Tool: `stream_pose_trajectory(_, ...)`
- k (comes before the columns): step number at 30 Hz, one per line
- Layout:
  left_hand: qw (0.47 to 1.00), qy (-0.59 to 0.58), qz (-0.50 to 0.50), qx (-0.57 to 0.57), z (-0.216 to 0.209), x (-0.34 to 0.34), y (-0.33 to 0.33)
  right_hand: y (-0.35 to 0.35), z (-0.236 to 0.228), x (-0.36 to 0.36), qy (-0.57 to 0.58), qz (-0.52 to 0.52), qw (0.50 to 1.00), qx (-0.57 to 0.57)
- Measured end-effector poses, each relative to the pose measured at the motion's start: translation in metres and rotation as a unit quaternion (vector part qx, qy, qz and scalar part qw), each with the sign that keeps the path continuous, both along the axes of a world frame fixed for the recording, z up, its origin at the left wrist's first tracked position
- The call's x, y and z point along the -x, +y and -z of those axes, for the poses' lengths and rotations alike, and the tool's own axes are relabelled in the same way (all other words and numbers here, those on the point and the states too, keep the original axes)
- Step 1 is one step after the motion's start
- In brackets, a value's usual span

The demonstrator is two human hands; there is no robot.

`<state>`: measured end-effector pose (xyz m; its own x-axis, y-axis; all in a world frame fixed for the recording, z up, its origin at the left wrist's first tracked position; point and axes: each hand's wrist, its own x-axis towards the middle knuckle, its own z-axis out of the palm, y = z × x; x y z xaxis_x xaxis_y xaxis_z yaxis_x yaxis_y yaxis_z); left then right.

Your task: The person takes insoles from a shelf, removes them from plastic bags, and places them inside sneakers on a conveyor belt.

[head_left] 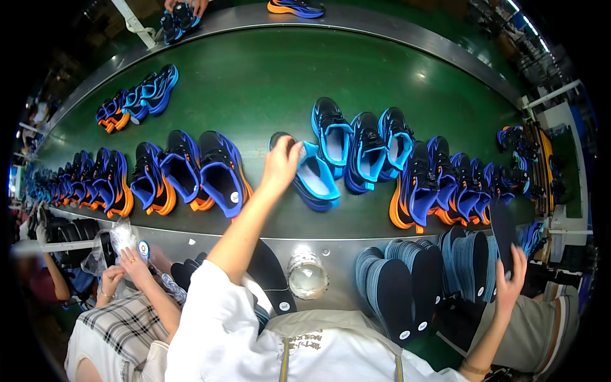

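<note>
My left hand [283, 162] reaches over the green belt, its fingers closed on the front part of a black sneaker [316, 181] with a light blue lining. The heel opening of that sneaker faces me, and my fingers hide part of its upper. Off to the right, my right hand [511, 280] pinches a dark insole [503, 230] near its lower end, holding it upright above the metal ledge. Just beyond the left hand's sneaker stand several others with light blue collars, among them a sneaker [368, 153] with its heel toward me.
Stacked insoles [389, 293] lie along the metal ledge [340, 254], beside a clear round container [308, 275]. Orange-soled sneakers [219, 169] line the green belt [254, 83] on both sides. A co-worker's hands [130, 264] are at the left; another person's hands [191, 6] hold shoes across the belt.
</note>
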<state>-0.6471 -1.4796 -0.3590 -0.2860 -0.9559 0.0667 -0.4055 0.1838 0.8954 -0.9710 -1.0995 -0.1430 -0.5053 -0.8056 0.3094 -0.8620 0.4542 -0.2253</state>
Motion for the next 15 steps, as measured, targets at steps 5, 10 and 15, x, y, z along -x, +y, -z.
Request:
stream_pose_trajectory(5,0.999,-0.019,-0.004,0.030,-0.004,-0.021,0.019,-0.180,0.037,-0.127,0.021,-0.379,0.925,-0.003)
stream_pose_trajectory(10,0.999,0.013,-0.012,-0.036,0.011,-0.024,0.002,-0.256,0.120,-0.171,0.094,-0.488,0.862,-0.102)
stream_pose_trajectory(15,0.984,0.085,-0.021,-0.154,0.017,-0.021,-0.004,-0.293,0.190,-0.213,0.065,-0.389,0.886,-0.245)
